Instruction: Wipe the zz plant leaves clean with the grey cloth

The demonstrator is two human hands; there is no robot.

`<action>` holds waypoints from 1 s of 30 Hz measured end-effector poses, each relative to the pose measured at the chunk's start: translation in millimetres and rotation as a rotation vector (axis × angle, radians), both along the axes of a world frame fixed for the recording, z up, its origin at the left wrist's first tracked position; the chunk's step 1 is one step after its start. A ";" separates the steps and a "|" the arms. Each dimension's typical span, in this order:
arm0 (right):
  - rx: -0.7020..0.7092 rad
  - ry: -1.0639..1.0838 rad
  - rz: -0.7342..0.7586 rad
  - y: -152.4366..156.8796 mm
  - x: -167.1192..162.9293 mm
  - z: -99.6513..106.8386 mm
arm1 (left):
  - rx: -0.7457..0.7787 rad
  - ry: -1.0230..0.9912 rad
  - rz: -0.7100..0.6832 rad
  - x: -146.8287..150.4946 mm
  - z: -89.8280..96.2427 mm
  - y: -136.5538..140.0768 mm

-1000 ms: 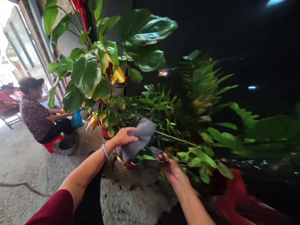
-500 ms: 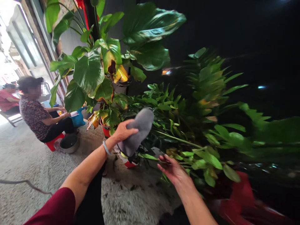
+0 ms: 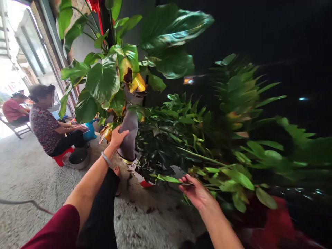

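Observation:
My left hand [image 3: 118,137] is closed around a long, soft-looking grey item [image 3: 129,133] with a rounded top. A dark rim and a yellowish edge show at its lower end; its exact kind is unclear. It is held upright in front of the large-leaved potted plant [image 3: 102,81]. Lower right, the curled fingers of my right hand [image 3: 197,193] are around a thin green leafy stem [image 3: 169,179]. Part of that stem is hidden by the fingers. Dense green foliage [image 3: 178,121] lies just behind both hands.
At left, a person in a patterned top [image 3: 45,128] sits on a red stool [image 3: 62,157] beside a grey basin [image 3: 79,159]. Another person [image 3: 14,107] sits farther back. A hose or cable [image 3: 26,202] crosses the concrete floor. A red object [image 3: 278,219] is blurred at lower right.
My left hand has moved left with the grey item, which now stands more upright. My right hand stays at the stem. The seated person's hands have shifted slightly.

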State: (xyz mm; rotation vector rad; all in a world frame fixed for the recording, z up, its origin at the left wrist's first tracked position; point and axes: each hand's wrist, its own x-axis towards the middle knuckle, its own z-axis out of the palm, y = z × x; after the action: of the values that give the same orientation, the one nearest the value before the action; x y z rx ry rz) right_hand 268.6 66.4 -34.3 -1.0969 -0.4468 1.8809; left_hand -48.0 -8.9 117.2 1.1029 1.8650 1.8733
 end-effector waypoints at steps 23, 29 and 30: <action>-0.007 -0.045 0.021 -2.9 2.0 5.0 | -0.146 -0.292 -0.137 52.7 -57.9 -20.5; 0.030 -0.047 0.059 -1.0 8.2 -1.4 | -0.019 -0.437 -0.021 73.5 -67.7 -73.1; 0.025 -0.046 0.064 -0.8 8.6 -1.7 | 0.070 -0.358 0.016 72.8 -47.5 -69.8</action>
State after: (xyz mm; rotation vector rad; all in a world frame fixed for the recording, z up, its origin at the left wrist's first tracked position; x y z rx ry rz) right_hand 277.2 65.6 -36.0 -1.1231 -0.5357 1.9041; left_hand 24.8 -78.7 69.7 0.7132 1.6218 2.0014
